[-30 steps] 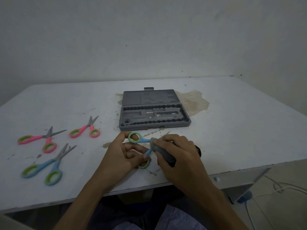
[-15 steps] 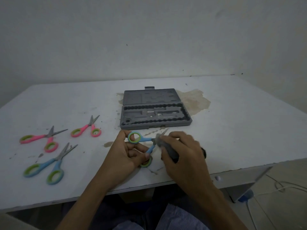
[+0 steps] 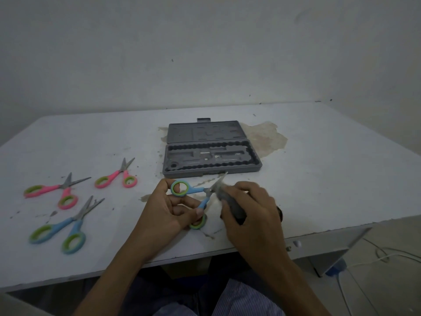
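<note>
four pairs of scissors in view, one in work. item: small blue scissors (image 3: 194,190) with green-lined loops, held low over the near part of the table (image 3: 319,179), just in front of the case (image 3: 205,133), blades pointing up and away toward it; whether the near loop rests on the surface cannot be told. left hand (image 3: 159,215) grips the handles, thumb across the near arm, fingers curled by the far loop. right hand (image 3: 255,215) is wrapped round a dark screwdriver (image 3: 232,206), tip at or very near the pivot, too blurred to place exactly. handling, as judged: light, stiff, smooth plastic handles, thin steel blades with sharp points; the halves swing about the pivot, so the pair will want to twist under the screwdriver. best hold: both handle arms pinched close to the pivot, fingers clear of the blades. risk: tip slipping off toward the left fingers. also present: large pink pair (image 3: 52,189), small pink pair (image 3: 114,177), spare blue pair (image 3: 66,226), all lying open at left, well apart from the hands; case grey, lid laid back.
</note>
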